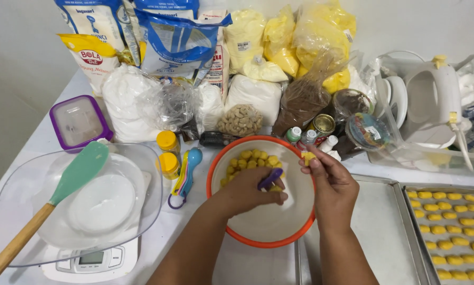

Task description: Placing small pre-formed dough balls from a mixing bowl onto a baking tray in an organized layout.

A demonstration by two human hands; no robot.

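- The left hand (247, 192) was over the orange-rimmed bowl (213, 174), its fingers closed on a purple tool (269, 179).
- The right hand (329, 184) was at the right rim of the bowl, with the fingertips pinched together on a small yellow piece (307, 157).
- More yellow pieces (250, 161) lay in a heap at the far side of the bowl.
- To the right, a baking tray (461, 261) carried rows of yellow pieces, and a bare tray (377, 237) lay between it and the bowl.
- To the left, a clear bowl (15, 211) stood on a white scale (91, 261), with a green spatula (81, 170) leaning in it.
- At the back stood blue-and-white bags (176, 45), a white bag with a yellow top and a red oval label (91, 58), clear bags of white powder (123, 103) and yellow bags (305, 37).
- A bag of cashews (240, 120) lay just behind the bowl.
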